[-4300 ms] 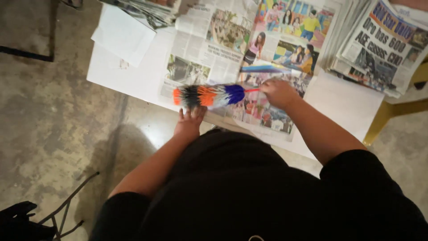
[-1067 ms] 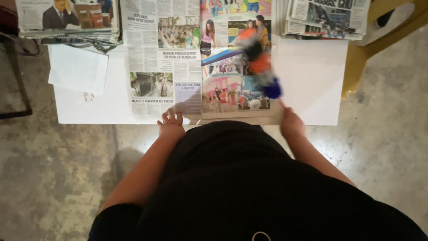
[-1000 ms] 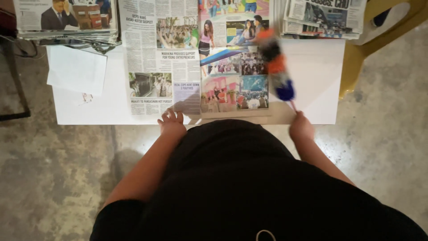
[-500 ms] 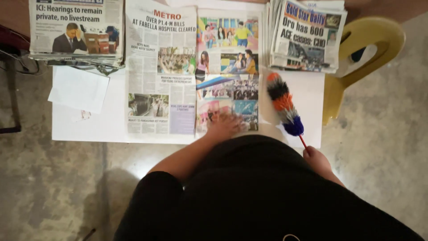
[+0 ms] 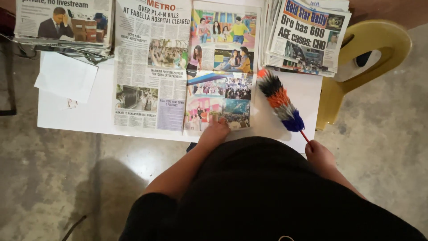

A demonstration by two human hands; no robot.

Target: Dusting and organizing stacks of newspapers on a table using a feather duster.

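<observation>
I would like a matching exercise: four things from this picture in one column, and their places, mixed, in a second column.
Things:
1. feather duster
2. open newspaper
3. yellow chair
4. white sheet

Places:
A. right of the table
B. under the left hand
C. held by the right hand
D. left part of the table

Pairs: 1-C, 2-B, 3-A, 4-D

White table (image 5: 294,91), yellow chair (image 5: 379,49) (right), mottled concrete floor (image 5: 53,178).

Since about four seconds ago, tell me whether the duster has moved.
Yes. The duster has gone from lying across the open newspaper to the bare white table at its right, held by the right hand.
</observation>
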